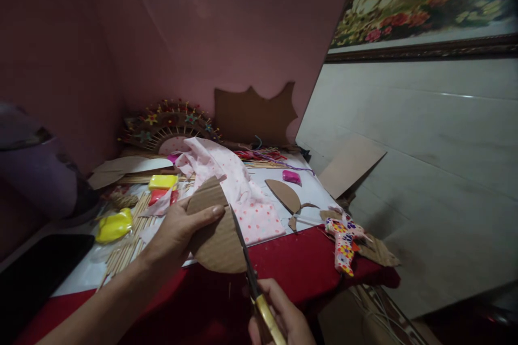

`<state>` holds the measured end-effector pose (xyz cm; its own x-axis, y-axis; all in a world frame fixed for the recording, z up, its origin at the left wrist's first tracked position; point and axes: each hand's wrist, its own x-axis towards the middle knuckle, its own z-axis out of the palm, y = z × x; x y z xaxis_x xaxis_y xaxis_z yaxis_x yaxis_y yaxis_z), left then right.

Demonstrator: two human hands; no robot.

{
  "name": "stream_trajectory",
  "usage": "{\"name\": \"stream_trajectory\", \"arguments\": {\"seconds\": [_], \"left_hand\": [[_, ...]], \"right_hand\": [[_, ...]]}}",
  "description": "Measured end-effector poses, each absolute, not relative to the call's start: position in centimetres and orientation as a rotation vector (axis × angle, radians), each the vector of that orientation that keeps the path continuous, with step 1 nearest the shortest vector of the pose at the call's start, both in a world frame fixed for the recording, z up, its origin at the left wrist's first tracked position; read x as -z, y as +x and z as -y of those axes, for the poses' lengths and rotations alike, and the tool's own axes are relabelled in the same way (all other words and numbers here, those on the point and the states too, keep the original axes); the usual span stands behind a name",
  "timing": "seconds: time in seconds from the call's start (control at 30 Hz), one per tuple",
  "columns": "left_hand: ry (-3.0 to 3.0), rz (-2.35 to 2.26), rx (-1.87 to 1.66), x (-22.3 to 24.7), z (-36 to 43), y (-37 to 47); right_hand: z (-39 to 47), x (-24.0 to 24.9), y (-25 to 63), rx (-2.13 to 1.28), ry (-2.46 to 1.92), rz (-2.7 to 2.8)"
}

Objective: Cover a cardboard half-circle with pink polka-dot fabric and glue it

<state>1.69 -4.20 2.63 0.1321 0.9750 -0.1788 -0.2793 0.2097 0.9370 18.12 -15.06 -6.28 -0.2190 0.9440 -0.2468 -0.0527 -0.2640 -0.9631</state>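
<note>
My left hand (188, 229) grips a piece of brown corrugated cardboard (220, 245) with a rounded lower edge, thumb on its face and fingers behind. In my right hand (283, 312) is a pair of scissors (265, 315) with yellow handles. Their dark blades point up and away, lying along the right edge of the cardboard. Whether the blades are apart is hard to make out. Behind the cardboard spreads a pink dotted cloth (259, 221), and a cut half-round cardboard piece (283, 195) lies to its right.
Yellow clay packs (115, 225), thin wooden sticks (129, 245) and a black flat object (48, 264) lie left. A decorated fan-shaped piece (174, 121) and jagged cardboard (254, 116) stand at the back. A flower-patterned figure (345, 242) rests near the red tablecloth's (299, 264) right edge.
</note>
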Motion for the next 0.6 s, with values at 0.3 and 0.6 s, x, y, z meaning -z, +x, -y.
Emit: {"name": "stream_trajectory", "arguments": {"seconds": [0.3,0.6], "left_hand": [[0.940,-0.992,-1.184,-2.5,4.9,2.2],[0.929,-1.014,-1.129,-2.3,4.7,1.8]], "right_hand": [[15.2,6.2,18.6,-1.564,-1.148,1.296],[15.5,6.1,17.8,-1.490,-1.332,1.158]]}}
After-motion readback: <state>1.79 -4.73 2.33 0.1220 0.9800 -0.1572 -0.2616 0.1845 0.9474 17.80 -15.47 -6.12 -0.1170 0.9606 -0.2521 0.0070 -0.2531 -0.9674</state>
